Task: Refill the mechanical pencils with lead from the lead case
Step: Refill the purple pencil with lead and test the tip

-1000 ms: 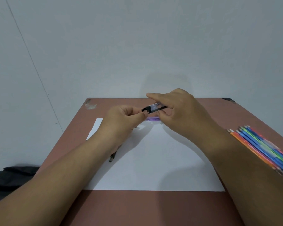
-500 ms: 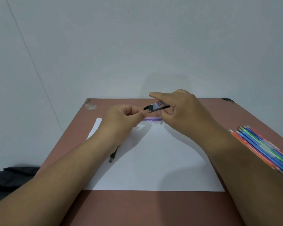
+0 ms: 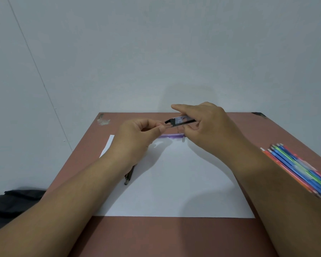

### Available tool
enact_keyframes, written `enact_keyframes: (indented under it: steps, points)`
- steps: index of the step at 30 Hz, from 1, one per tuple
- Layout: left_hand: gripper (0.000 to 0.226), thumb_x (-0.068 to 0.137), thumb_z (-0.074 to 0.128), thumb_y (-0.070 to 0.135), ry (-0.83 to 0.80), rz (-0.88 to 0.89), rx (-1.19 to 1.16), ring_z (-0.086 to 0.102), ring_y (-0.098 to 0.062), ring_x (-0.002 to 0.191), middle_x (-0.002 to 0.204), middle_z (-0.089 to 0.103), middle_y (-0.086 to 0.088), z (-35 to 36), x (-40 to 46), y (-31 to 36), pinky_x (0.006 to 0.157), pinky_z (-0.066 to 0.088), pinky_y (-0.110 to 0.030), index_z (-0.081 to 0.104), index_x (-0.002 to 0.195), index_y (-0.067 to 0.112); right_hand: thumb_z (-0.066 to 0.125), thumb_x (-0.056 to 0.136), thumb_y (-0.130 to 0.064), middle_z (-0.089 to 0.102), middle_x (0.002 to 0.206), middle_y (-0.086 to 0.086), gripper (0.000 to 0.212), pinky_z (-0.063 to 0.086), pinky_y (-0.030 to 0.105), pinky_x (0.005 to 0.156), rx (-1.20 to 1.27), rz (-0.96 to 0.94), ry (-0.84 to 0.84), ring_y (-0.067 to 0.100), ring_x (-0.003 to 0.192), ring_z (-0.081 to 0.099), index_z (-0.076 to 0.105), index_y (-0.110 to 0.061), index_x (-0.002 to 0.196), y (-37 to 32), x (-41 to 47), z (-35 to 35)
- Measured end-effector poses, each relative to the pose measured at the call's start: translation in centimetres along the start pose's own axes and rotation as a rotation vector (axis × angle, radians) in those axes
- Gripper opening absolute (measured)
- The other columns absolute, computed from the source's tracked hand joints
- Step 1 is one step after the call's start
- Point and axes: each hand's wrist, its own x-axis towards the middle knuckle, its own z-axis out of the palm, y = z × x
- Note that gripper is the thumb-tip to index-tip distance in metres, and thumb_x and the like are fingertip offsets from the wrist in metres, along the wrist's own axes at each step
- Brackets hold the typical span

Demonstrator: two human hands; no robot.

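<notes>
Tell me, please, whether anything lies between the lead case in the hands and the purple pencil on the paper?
Nothing visible does. The lead case is held in the right hand just above the purple pencil, with only open air between; the left hand sits beside it.

Brightness: even, soft, moderately bright indoor light; no glare.
Light source: seems overhead and a little behind, out of view.
Shadows: soft grey patches fall on the white paper (image 3: 174, 182) under both forearms; a faint shadow sits on the wall (image 3: 156, 52) at 12 o'clock above the hands.
Blur: the bundle of coloured pencils (image 3: 300, 171) at 3 o'clock smears toward the frame edge.
Distortion: wide-angle stretch; the table (image 3: 156, 236) edges splay outward and the forearms swell at 5 and 7 o'clock.
Focus: centre fairly sharp, slightly soft overall.
</notes>
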Motion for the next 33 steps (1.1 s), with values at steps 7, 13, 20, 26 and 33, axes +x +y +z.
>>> enact_keyframes:
  steps: [7,13,20,26,33]
  points:
    - [0.009,0.09,0.074,0.026,0.018,-0.016,0.02,0.053,-0.004,0.063,0.079,0.074,0.01,-0.05,-0.01,0.09,0.064,0.042,-0.017,0.078,0.083,0.031,0.062,0.087,-0.013,0.071,0.103,-0.012,0.06,0.053,0.033,0.078,-0.013,0.011,0.0,0.004,0.091,0.048,0.058,-0.046,0.137,0.15,0.11,0.0]
    - [0.004,0.085,0.079,0.029,0.001,0.031,0.058,0.063,-0.012,0.075,0.085,0.076,0.003,0.15,-0.61,0.69,0.071,0.046,-0.025,0.077,0.083,0.032,0.06,0.087,-0.016,0.069,0.106,-0.012,0.061,0.053,0.031,0.081,-0.011,0.014,-0.011,0.002,0.092,0.049,0.056,-0.049,0.138,0.11,0.12,0.15]
    - [0.011,0.09,0.073,0.025,0.041,0.05,0.097,0.052,-0.007,0.064,0.083,0.074,0.003,0.41,-0.8,0.74,0.052,0.036,-0.011,0.077,0.081,0.031,0.062,0.088,-0.016,0.069,0.103,-0.012,0.06,0.053,0.03,0.08,-0.005,0.005,-0.015,0.003,0.092,0.049,0.055,-0.049,0.138,-0.16,-0.05,0.06]
    - [0.012,0.09,0.073,0.024,0.061,0.082,0.099,0.042,0.0,0.045,0.061,0.061,0.014,0.62,-0.86,0.74,0.045,0.032,-0.009,0.075,0.078,0.027,0.063,0.088,-0.013,0.07,0.101,-0.019,0.06,0.053,0.034,0.079,-0.009,-0.01,-0.003,0.007,0.093,0.048,0.057,-0.044,0.139,-0.54,-0.15,-0.07]
    - [0.015,0.09,0.071,0.028,0.073,0.103,0.129,0.038,-0.002,0.044,0.059,0.057,0.01,0.75,-0.78,0.39,0.045,0.029,-0.012,0.074,0.076,0.023,0.061,0.088,-0.014,0.07,0.102,-0.014,0.06,0.052,0.03,0.079,-0.002,0.005,-0.01,0.004,0.092,0.047,0.056,-0.046,0.139,-0.42,-0.06,-0.05]
